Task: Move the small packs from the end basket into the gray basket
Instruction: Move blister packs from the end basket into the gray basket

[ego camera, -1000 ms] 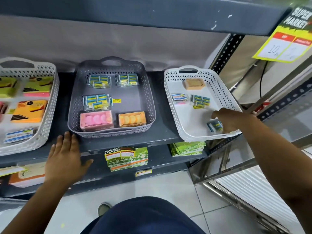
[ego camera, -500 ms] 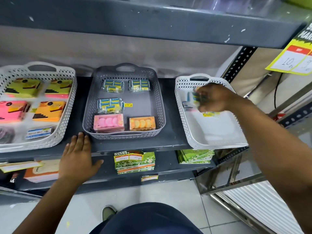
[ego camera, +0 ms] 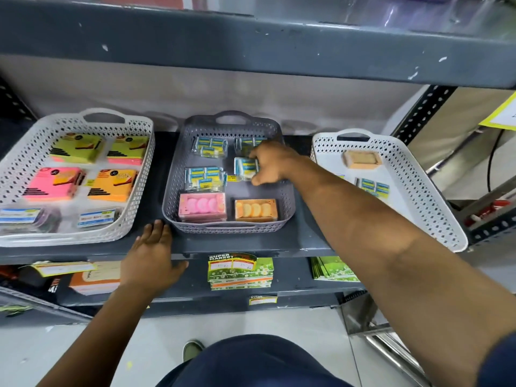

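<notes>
Right hand (ego camera: 269, 163), middle of the frame, is pinched round a small blue-and-yellow pack (ego camera: 245, 169) and lowering it onto bare floor in the gray basket (ego camera: 287, 202), probably so it sits beside the other packs (ego camera: 205, 178) rather than on top. Left hand (ego camera: 152, 254) lies flat and open on the shelf edge (ego camera: 237, 247) by the basket's near corner, holding nothing, likely for balance. One more pack (ego camera: 374, 187) waits in the white end basket (ego camera: 435, 208) at right, and a tag (ego camera: 231, 265) on the lower shelf reads "SUPER MARKET"; the pack print is too small to read.
</notes>
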Available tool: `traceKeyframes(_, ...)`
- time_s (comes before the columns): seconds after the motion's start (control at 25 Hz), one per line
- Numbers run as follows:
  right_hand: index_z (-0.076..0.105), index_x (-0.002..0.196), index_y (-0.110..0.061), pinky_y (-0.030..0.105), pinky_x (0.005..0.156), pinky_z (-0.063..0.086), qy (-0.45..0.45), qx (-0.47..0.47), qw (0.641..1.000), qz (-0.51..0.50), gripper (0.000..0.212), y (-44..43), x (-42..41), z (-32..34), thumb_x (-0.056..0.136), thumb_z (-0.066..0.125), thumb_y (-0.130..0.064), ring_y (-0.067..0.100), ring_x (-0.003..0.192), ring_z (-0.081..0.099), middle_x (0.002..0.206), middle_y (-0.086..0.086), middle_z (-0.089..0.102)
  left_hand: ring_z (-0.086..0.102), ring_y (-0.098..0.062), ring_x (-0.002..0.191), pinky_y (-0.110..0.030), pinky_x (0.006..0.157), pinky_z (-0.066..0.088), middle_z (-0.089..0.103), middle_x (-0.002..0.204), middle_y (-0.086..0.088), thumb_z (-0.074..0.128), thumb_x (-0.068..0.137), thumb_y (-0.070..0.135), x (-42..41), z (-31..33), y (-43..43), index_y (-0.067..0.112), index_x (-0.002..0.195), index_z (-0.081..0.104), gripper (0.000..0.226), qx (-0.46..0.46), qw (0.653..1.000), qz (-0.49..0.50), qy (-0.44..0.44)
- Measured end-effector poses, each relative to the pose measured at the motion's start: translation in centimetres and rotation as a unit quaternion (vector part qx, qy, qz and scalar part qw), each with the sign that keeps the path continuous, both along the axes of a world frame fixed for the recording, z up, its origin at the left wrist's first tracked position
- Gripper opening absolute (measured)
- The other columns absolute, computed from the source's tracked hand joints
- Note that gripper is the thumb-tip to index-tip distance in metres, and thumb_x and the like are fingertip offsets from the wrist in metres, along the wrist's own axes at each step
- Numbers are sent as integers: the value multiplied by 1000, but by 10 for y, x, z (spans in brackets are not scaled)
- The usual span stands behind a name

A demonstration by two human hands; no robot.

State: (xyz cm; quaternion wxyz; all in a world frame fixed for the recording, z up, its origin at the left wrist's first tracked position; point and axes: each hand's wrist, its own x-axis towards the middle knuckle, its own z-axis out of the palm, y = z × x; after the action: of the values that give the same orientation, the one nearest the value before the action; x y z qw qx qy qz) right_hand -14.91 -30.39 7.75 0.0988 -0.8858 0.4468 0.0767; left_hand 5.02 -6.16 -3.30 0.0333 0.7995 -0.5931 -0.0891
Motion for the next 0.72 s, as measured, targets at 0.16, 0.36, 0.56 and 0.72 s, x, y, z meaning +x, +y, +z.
traceKeyframes(0.16, 61, 107, -15, 34, 79, 51, 45, -35, 998, 12, 58, -1, 21, -18, 60, 78, -46, 27, 90, 60, 111, 7, 62, 16, -33, 143, -47, 116, 23, 21, 156, -16, 69, 72, 51, -2, 0, 1, 5, 144, 24, 97, 3, 1000, -1, -4)
traceKeyframes(0.36, 59, 103, -16, 32, 69, 44, 65, -57, 996, 4, 48, -2, 29, -32, 65, 77, -40, 22, 75, 48, 91, 4, 54, 16, -32, 144, -45, 117, 22, 20, 156, -16, 69, 72, 51, -1, 2, 0, 5, 144, 22, 98, 5, 1000, 3, -4)
traceKeyframes(0.56, 58, 113, -9, 33, 77, 47, 63, -23, 998, -1, 48, -1, 23, -39, 73, 73, -30, 25, 89, 58, 110, 10, 62, 18, -32, 143, -46, 116, 26, 23, 155, -16, 69, 73, 49, -1, 3, 0, 6, 144, 24, 94, -2, 1000, 5, -4)
traceKeyframes(0.72, 55, 126, -16, 30, 78, 48, -104, 17, 994, -23, 55, -11, 0, -9, 75, 70, -29, 26, 96, 62, 118, 11, 64, 20, -32, 142, -47, 114, 29, 27, 153, -17, 69, 73, 48, 0, 4, 1, 6, 142, 28, 91, -12, 1000, -1, -6)
